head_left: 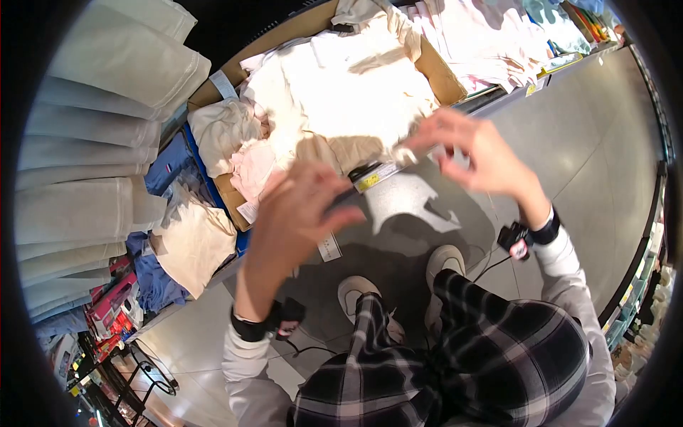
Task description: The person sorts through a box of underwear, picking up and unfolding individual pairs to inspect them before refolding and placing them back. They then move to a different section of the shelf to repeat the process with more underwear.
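Store fittings frame the scene, with pale hanging garments (92,206) at far left. Pink cloth (250,171) lies at the near-left corner of the cardboard box (435,67). Beside it, the blurred left hand (295,220) is spread, apparently unladen. Cream garments (348,85) fill the box's middle, up to its near edge. Off the near-right corner, the right hand (480,156) has parted fingers, contact unclear. Probably this is arranging cloth, between grips; another adjustment would call for pinching loose fabric.
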The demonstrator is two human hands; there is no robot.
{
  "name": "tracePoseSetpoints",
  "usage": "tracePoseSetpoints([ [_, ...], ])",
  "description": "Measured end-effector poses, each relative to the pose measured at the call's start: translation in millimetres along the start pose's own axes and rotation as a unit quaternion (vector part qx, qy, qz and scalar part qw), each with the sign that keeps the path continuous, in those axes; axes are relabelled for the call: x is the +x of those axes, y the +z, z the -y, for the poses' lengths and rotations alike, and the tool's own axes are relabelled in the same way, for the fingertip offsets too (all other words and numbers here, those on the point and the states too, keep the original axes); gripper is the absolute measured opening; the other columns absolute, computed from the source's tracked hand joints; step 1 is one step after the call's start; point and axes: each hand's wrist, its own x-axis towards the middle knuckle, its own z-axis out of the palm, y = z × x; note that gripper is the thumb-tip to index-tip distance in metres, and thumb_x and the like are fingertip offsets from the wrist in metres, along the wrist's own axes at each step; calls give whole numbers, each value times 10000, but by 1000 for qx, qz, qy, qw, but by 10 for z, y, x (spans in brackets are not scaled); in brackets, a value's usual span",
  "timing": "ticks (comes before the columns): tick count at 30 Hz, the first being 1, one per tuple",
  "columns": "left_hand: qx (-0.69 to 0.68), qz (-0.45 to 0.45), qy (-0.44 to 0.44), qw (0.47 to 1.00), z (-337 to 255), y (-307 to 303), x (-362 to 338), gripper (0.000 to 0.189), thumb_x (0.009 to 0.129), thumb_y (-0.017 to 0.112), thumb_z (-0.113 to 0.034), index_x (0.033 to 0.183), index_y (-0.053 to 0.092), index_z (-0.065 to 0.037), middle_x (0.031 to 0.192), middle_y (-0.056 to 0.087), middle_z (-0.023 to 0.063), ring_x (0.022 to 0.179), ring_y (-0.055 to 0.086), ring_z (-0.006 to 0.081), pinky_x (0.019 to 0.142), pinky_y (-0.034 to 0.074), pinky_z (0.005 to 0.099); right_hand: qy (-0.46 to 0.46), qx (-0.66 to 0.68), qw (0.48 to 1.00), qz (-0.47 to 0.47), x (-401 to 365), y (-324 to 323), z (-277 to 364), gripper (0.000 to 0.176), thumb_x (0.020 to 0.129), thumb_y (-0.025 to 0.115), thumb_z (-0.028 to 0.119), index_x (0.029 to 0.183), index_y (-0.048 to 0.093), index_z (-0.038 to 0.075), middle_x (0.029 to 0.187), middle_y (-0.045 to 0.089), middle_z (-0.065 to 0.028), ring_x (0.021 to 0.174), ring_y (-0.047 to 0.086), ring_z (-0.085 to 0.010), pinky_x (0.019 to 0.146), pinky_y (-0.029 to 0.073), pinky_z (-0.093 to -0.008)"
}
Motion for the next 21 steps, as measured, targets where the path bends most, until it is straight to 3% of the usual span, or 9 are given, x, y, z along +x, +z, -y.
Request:
tracePoseSetpoints([
  [2, 33, -64, -78, 994, 239, -187, 270, 234, 902, 593, -187, 1066, 567, -23, 1015, 580, 164, 909, 594, 347, 771, 463, 402, 33, -71, 996, -48, 334, -116, -249, 328, 822, 553, 43, 1139, 628, 80, 913, 623, -89, 761, 617, -123, 602, 473, -283],
  [5, 55, -141, -112, 982, 844, -257, 741, 279, 925, 558, -192, 1089, 516, 30, 1052, 599, 219, 897, 604, 371, 817, 474, 406, -78, -192, 971, -117, 1216, -91, -974, 282, 872, 567, 104, 1151, 601, 83, 983, 641, -123, 843, 649, -257, 721, 510, -358],
  [8, -16, -161, -183, 970, 2139, 160, 1112, 348, 876, 631, -249, 1014, 540, 57, 985, 622, 243, 911, 619, 370, 798, 479, 394, 43, -342, 938, -17, 1842, -33, -1371, 284, 864, 603, 198, 1116, 611, 67, 1029, 639, -146, 934, 633, -327, 765, 514, -399],
  [9, -16, -161, -181, 970, 2052, 111, 1141, 348, 876, 631, -249, 1014, 540, 57, 985, 622, 243, 911, 619, 370, 798, 479, 394, 53, -388, 920, 15, 1933, -24, -1469, 290, 857, 612, 212, 1106, 614, 63, 1001, 645, -156, 909, 637, -333, 747, 516, -405],
  [11, -186, -29, -355, 916, 1798, 2, 1153, 403, 834, 671, -317, 916, 575, 66, 930, 634, 242, 894, 625, 344, 784, 480, 375, 70, -413, 907, 39, 1975, -34, -1304, 254, 864, 564, 190, 1067, 637, 56, 979, 659, -169, 936, 645, -335, 776, 519, -408],
  [14, -19, -128, -229, 965, 2126, 171, 1070, 482, 798, 694, -397, 836, 603, 75, 799, 641, 201, 784, 625, 292, 731, 479, 347, 53, -428, 902, 9, 1902, 115, -1373, 224, 862, 523, 172, 972, 678, 54, 920, 681, -174, 923, 660, -336, 788, 525, -412],
  [18, 9, -134, -217, 967, 2032, 29, 1003, 537, 761, 707, -465, 840, 634, 61, 740, 644, 155, 707, 614, 243, 701, 476, 329, -41, -379, 914, -139, 1767, 143, -1452, 154, 844, 626, 185, 899, 679, 52, 803, 665, -158, 746, 655, -320, 651, 514, -407],
  [20, -54, -123, -225, 965, 1951, -102, 936, 475, 752, 726, -433, 853, 669, 27, 699, 646, 122, 668, 612, 226, 676, 470, 315, -3, -298, 938, -176, 1714, 90, -1396, 149, 849, 632, 180, 891, 689, 49, 792, 670, -143, 690, 648, -275, 615, 508, -372],
  [21, -72, -185, -209, 957, 1879, -120, 873, 405, 755, 734, -383, 884, 684, -2, 712, 648, 107, 651, 589, 217, 656, 460, 314, 36, -214, 953, -210, 1654, 44, -1316, 146, 853, 638, 175, 883, 699, 46, 780, 675, -129, 633, 641, -231, 579, 502, -336],
])
